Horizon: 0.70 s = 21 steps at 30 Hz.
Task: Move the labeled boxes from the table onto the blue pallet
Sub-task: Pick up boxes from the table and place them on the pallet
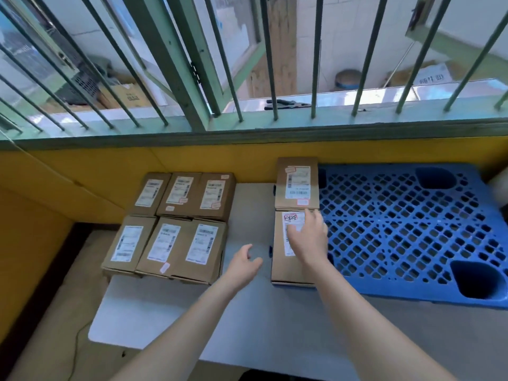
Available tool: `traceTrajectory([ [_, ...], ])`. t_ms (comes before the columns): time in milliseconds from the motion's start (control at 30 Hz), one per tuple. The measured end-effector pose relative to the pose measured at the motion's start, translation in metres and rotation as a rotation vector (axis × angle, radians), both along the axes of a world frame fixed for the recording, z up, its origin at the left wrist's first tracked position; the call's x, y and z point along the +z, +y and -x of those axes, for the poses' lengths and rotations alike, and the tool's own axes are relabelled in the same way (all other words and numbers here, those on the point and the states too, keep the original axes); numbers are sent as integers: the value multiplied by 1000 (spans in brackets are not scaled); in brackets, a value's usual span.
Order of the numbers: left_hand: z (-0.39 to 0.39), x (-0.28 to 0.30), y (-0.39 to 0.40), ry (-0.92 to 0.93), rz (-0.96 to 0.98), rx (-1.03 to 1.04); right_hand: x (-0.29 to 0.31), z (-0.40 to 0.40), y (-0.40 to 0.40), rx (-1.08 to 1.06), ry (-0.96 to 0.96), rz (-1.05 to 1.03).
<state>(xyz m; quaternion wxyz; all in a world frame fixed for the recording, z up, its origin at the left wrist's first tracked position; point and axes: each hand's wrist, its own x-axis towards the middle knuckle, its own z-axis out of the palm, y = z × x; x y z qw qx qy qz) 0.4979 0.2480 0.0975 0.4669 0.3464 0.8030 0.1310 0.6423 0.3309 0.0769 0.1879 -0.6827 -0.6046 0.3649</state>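
Several brown cardboard boxes with white labels sit in two rows on the left of the grey table. Two more labeled boxes lie on the left edge of the blue pallet: a far box and a near box. My right hand rests flat on top of the near box, fingers spread over its label. My left hand hovers open above the bare table, just left of that box, holding nothing.
A yellow wall runs behind the table and pallet, below a green barred window. The pallet's grid has deep round pockets at its far and near right. A thin cable lies on the floor at left.
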Motion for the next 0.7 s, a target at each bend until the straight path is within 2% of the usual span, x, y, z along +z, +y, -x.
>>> traceTrajectory([
  [133, 52, -1, -20, 83, 8, 91, 13, 62, 4, 117, 106, -3],
  [367, 153, -23, -54, 39, 35, 251, 2, 164, -1, 288, 151, 186],
  [567, 233, -57, -54, 17, 92, 289, -40, 232, -1, 185, 141, 480],
  [700, 257, -83, -51, -12, 131, 284, -65, 258, -2, 82, 147, 582],
])
